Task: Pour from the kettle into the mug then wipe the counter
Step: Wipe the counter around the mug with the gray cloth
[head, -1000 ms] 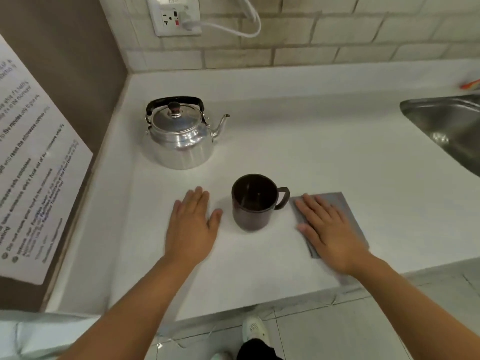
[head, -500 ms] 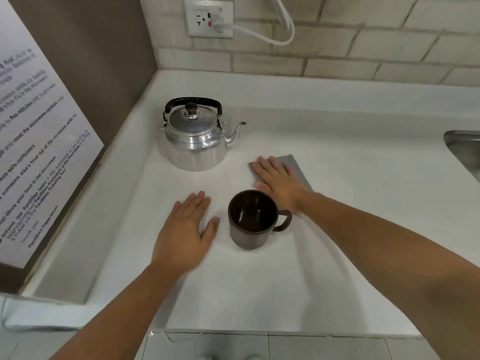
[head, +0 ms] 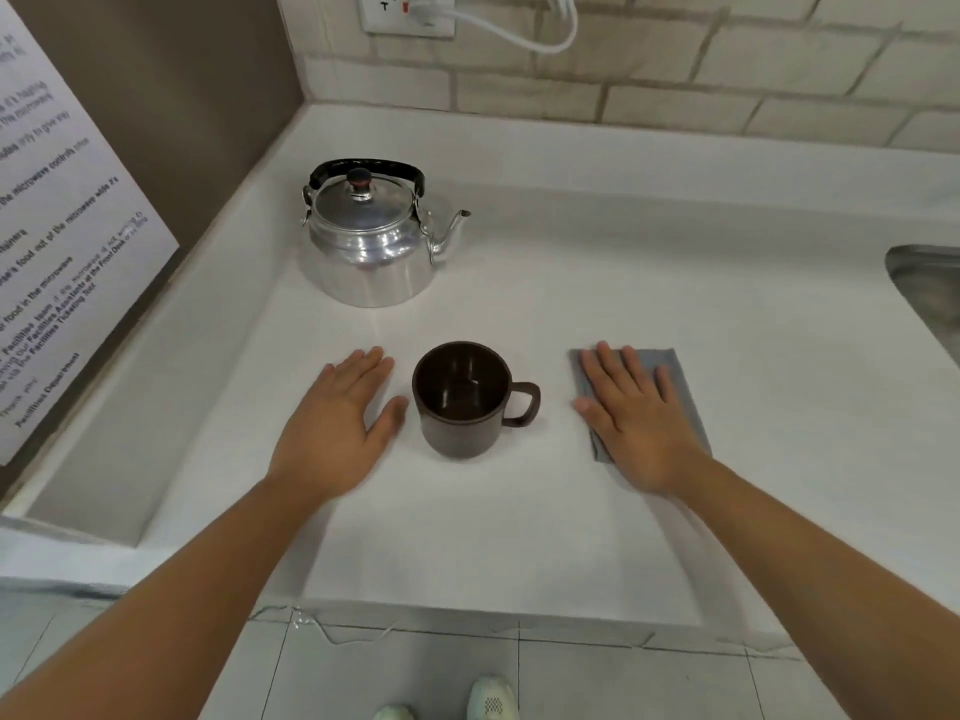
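A shiny metal kettle (head: 371,246) with a black handle stands at the back left of the white counter (head: 597,283), spout pointing right. In front of it sits a dark brown mug (head: 460,402), upright, handle to the right. My left hand (head: 337,428) lies flat on the counter just left of the mug, fingers apart, not touching it. My right hand (head: 634,418) presses flat on a grey cloth (head: 680,387) to the right of the mug.
A steel sink (head: 930,298) is at the right edge. The brick wall behind holds a socket (head: 408,13) with a white cable. A printed notice (head: 57,241) hangs on the brown left wall. The counter's front edge is close to me, floor tiles below.
My right hand has slid the grey cloth from behind the mug, near the kettle's spout, back to the mug's right side. My left hand has stayed beside the mug.
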`<control>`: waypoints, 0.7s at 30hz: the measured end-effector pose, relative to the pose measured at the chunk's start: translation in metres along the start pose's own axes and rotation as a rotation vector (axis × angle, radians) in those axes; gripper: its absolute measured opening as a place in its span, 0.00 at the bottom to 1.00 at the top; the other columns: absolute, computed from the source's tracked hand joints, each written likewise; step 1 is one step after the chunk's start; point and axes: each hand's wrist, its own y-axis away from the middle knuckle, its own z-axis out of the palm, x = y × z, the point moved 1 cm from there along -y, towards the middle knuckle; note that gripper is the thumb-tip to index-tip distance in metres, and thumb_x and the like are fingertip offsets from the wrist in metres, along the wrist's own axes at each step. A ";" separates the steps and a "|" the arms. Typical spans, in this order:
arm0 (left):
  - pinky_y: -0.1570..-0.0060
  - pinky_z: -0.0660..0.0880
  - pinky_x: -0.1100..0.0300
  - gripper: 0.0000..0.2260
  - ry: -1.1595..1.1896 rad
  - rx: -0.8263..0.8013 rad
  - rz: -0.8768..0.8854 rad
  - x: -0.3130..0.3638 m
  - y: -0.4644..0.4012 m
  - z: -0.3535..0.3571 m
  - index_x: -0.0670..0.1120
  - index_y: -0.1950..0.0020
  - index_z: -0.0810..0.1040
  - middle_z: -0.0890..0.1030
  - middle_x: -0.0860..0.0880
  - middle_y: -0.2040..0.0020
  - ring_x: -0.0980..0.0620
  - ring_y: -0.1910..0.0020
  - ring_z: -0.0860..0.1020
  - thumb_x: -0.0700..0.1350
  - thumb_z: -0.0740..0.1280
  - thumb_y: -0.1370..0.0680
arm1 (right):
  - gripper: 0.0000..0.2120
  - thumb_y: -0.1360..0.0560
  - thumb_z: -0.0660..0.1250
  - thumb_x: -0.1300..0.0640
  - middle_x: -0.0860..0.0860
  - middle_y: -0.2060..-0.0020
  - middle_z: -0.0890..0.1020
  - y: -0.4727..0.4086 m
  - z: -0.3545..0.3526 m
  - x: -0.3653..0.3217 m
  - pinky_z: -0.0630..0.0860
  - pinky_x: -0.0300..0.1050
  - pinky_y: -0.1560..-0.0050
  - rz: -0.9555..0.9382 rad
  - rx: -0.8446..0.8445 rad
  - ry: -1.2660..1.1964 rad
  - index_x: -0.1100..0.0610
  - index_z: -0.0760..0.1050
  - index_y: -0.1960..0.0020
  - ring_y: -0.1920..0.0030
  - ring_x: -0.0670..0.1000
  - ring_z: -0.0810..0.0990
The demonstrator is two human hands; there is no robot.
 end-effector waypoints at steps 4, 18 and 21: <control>0.26 0.45 0.57 0.27 -0.030 -0.036 0.010 -0.003 0.000 0.002 0.45 0.23 0.61 0.60 0.47 0.22 0.51 0.23 0.54 0.57 0.53 0.18 | 0.29 0.24 0.31 0.36 0.42 0.25 0.35 0.079 0.023 -0.059 0.30 0.50 0.27 -0.071 -0.037 -0.004 0.43 0.30 0.26 0.26 0.45 0.28; 0.28 0.44 0.61 0.20 0.215 -0.166 0.056 -0.019 0.025 -0.030 0.43 0.24 0.62 0.60 0.46 0.22 0.50 0.23 0.54 0.47 0.55 0.16 | 0.31 0.24 0.32 0.38 0.45 0.24 0.36 0.125 0.065 -0.191 0.32 0.50 0.26 -0.100 -0.003 -0.047 0.48 0.32 0.25 0.26 0.47 0.29; 0.31 0.55 0.62 0.16 0.346 -0.014 -0.002 -0.022 0.040 -0.048 0.43 0.29 0.71 0.71 0.44 0.28 0.48 0.27 0.65 0.45 0.58 0.16 | 0.29 0.21 0.37 0.40 0.48 0.22 0.41 0.092 0.072 -0.243 0.32 0.50 0.26 -0.269 -0.059 -0.051 0.50 0.37 0.23 0.24 0.49 0.33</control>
